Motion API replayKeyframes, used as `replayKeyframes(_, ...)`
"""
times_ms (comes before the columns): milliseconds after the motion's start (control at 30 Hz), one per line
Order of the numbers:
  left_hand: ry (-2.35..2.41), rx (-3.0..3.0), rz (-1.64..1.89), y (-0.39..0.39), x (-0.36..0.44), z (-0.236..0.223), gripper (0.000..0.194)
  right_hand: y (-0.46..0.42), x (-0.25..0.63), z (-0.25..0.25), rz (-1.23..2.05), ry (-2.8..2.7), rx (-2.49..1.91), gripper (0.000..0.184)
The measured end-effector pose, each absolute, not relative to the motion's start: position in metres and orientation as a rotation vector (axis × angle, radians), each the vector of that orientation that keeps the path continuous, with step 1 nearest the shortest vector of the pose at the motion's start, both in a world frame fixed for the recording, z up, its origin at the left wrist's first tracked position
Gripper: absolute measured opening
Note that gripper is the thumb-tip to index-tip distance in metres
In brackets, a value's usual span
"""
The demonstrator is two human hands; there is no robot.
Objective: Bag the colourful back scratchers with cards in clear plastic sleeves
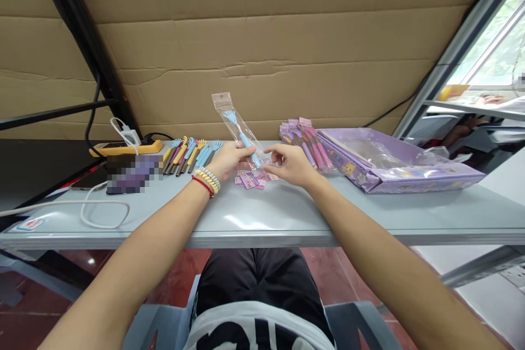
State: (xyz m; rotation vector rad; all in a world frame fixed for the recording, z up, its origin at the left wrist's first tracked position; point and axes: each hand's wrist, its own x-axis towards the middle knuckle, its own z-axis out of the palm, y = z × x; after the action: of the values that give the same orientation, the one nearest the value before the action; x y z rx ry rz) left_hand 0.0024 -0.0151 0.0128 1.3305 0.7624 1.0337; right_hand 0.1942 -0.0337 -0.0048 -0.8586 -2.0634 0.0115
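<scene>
- Left hand (pixel 229 161) pinches the clear plastic sleeve (pixel 235 126), tilting it upright above the grey surface (pixel 287 213), mouth end low.
- Right hand (pixel 289 164), fingertips pinched at the sleeve's lower end, seemingly on the blue hand-shaped back scratcher (pixel 244 134) inside.
- Left of sleeve: unbagged scratchers (pixel 191 154), fanned. Right: bagged ones (pixel 305 142), glossy purple box (pixel 394 167). Beneath: small pink cards (pixel 252 179).

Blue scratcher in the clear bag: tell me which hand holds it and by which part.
Both hold it. The left hand and right hand pinch the lower end of the clear bag around the blue scratcher handle.
</scene>
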Motion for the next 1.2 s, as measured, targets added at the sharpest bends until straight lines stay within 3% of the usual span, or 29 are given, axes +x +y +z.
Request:
replayKeyframes(600, 0.785, 1.285, 0.961, -0.016, 0.007, 0.007, 0.024, -0.037, 0.189, -0.008, -0.139, -2.022, -1.011, 0.020)
replayKeyframes(1033, 0.748, 1.266, 1.139, -0.004, -0.003, 0.008, 0.014, -0.040, 0.190, -0.002, 0.140, -2.047, -0.922, 0.035)
replayKeyframes(1200, 0.774, 1.271, 1.137, -0.004, -0.005, 0.009, 0.014, -0.036, 0.192, -0.003, 0.079, -2.137, -0.809, 0.010)
